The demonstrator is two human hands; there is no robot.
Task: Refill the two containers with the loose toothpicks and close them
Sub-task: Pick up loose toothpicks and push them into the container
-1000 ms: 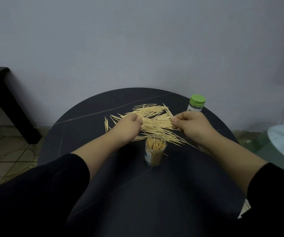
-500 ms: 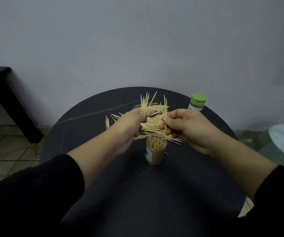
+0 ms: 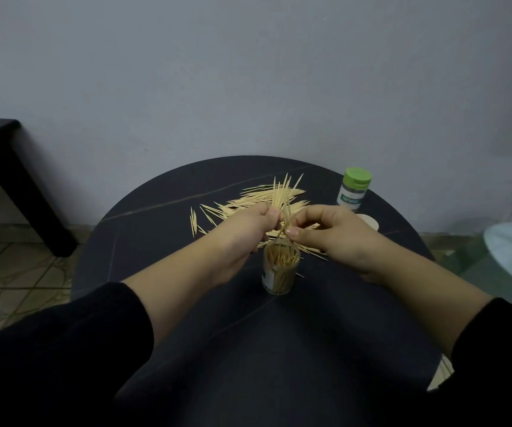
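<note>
— Which step is she working on?

— Filling the open jar [image 3: 281,268], standing at the middle of the table [image 3: 162,223]. Just above it, the left hand [image 3: 245,229] is pinching a bundle of toothpicks [image 3: 282,192] upright, and the right hand [image 3: 325,232] is nipping a few.

— And beyond the jar?

— The loose pile [image 3: 233,208] is lying just behind; the capped jar [image 3: 354,189] is standing farther back right.

— Next?

— Probably lowering the bundle points-down into the mouth.

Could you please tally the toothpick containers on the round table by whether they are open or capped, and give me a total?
Open containers: 1, the clear open container standing between the hands, partly filled with toothpicks.
Capped containers: 1, the green-capped container at the table's far right.
Total: 2 containers.
</note>
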